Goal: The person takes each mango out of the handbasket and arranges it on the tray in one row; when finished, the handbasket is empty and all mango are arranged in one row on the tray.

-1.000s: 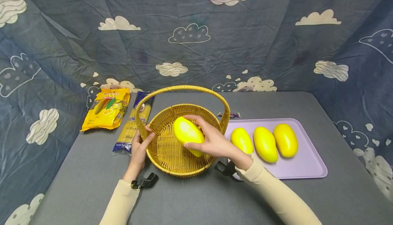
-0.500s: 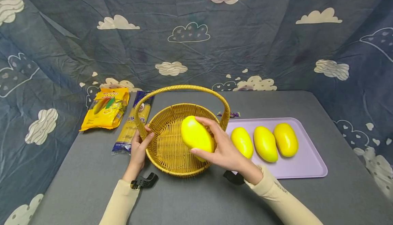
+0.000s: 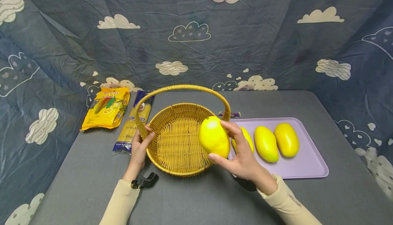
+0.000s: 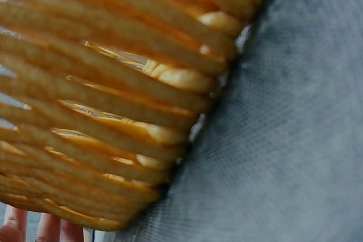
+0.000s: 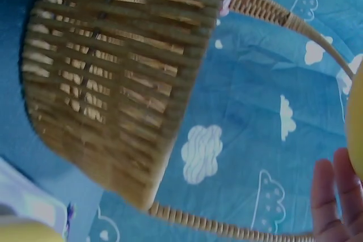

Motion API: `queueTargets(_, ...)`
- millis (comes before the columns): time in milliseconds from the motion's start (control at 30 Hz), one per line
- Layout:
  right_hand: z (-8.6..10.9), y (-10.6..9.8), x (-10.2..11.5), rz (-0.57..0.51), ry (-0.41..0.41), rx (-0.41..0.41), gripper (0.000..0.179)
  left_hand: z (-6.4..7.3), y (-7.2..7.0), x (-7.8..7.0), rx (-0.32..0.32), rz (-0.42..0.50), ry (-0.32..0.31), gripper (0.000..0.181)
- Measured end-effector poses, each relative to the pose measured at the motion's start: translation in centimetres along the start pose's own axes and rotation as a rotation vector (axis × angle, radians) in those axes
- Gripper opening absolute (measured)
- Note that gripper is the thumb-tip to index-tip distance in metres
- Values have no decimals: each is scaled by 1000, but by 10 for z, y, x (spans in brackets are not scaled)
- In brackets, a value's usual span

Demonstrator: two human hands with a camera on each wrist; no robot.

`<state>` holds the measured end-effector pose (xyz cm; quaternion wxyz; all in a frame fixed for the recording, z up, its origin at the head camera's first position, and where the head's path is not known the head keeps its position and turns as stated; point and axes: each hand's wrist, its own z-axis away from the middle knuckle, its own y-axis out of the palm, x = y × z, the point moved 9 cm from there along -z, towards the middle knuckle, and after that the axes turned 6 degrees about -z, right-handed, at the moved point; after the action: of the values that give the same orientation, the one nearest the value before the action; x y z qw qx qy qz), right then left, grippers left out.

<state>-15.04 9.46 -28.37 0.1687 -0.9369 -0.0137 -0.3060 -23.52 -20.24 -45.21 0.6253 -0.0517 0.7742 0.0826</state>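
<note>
A yellow mango (image 3: 214, 138) is in my right hand (image 3: 244, 160), pinched between thumb and fingers above the right rim of a wicker basket (image 3: 175, 146). The right wrist view catches only an edge of this mango (image 5: 356, 123) and a few fingers (image 5: 330, 202) beneath it. My left hand (image 3: 139, 151) grips the basket's left rim by the foot of its handle, the thumb over the inside. Up close in the left wrist view are the basket's woven wall (image 4: 102, 94) and some fingertips (image 4: 48, 230). No object shows inside the basket.
A lilac tray (image 3: 302, 170) on the right bears three more mangoes (image 3: 265, 145), one partly behind my right hand. A small purple-wrapped candy (image 3: 230, 114) lies behind it. Left of the basket are a spaghetti pack (image 3: 129, 133) and a yellow bag (image 3: 105, 109) with a mango picture.
My right hand has carried the mango rightward, from over the middle of the basket to its right rim. My left hand and the basket have stayed in place.
</note>
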Motion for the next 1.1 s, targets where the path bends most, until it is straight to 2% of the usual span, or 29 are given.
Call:
queueTargets(133,17,-19,-15,4,-1,-87,81,1,0,0,4,-2,2,28)
queueTargets(267,27,-40,-20,-12,-12,-185,85,1,1,-1,6,-4,5,28)
queueTargets(400,32,-62,-24,8,30,-251,88,1,1,-1,7,-7,5,28)
queueTargets(633,43,-104,-38,-19,71,-394,79,0,0,-1,-19,-14,1,29)
queueTargets(933,64,-154,-56,158,238,-512,79,-1,0,-1,-21,9,8,27)
queueTargets(1100,68,-173,-50,223,263,-562,75,0,0,-2,-18,-3,9,24)
